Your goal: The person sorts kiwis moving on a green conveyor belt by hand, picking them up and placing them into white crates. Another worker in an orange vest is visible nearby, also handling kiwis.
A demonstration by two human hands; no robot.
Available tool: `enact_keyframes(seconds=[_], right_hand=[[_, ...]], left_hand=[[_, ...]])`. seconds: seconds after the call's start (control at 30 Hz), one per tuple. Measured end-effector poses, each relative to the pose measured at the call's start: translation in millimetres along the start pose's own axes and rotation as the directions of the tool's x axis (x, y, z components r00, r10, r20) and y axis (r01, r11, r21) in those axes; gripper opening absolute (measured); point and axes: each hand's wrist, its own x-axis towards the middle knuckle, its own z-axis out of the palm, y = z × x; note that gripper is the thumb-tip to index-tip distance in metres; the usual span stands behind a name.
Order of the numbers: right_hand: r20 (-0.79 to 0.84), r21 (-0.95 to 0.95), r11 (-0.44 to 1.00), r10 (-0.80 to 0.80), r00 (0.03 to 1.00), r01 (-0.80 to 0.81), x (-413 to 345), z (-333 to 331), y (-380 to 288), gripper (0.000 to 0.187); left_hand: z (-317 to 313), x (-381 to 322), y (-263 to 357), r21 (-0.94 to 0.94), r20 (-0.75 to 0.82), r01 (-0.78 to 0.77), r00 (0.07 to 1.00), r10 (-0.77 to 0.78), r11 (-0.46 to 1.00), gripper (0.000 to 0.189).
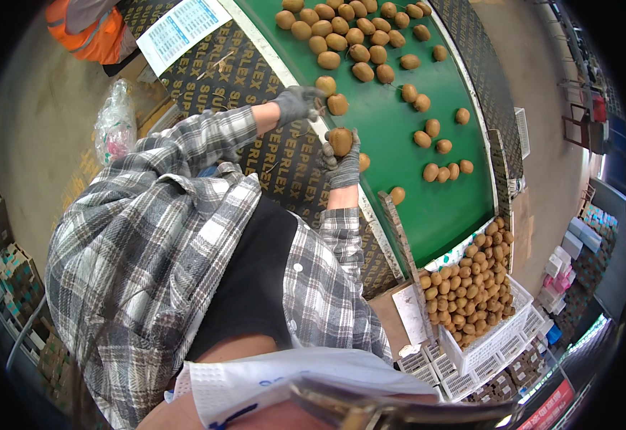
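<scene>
In the head view my right hand (344, 171), in a grey knit glove, holds a brown kiwifruit (340, 142) upright at the belt's near edge. My left hand (297, 104), also gloved in grey, is above the white edge strip (278, 59), up and left of the right hand. Its fingers are blurred; a small brownish blur lies between thumb and forefinger, too unclear to name. Just beyond those fingertips, a kiwifruit (338, 105) and a paler one (326, 85) sit on the green conveyor belt (393, 140). Another kiwifruit (364, 162) is partly hidden behind my right hand.
Many kiwifruit (354, 36) cover the belt's far part. At its near end, a heap of kiwifruit (466, 285) fills a white plastic crate (485, 328). A wooden board (407, 236) borders the belt. A printed sheet (183, 33) lies on the printed panel; a person in an orange vest (90, 32) is beyond.
</scene>
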Motion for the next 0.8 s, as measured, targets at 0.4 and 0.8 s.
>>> enact_keyframes(seconds=[0.4,0.8], right_hand=[[0.149,-0.881,-0.235,-0.962,0.231,-0.411,41.0,-80.4,-128.7,0.079],[0.438,-0.733,-0.625,-0.736,0.516,-0.269,335.7,133.8,-361.9,0.056]], left_hand=[[-143.2,-77.9,-153.0,0.857,-0.304,0.198,0.939,0.158,0.476,0.097],[-249.0,215.9,-2.2,0.979,-0.009,-0.134,0.732,0.682,0.156,0.077]])
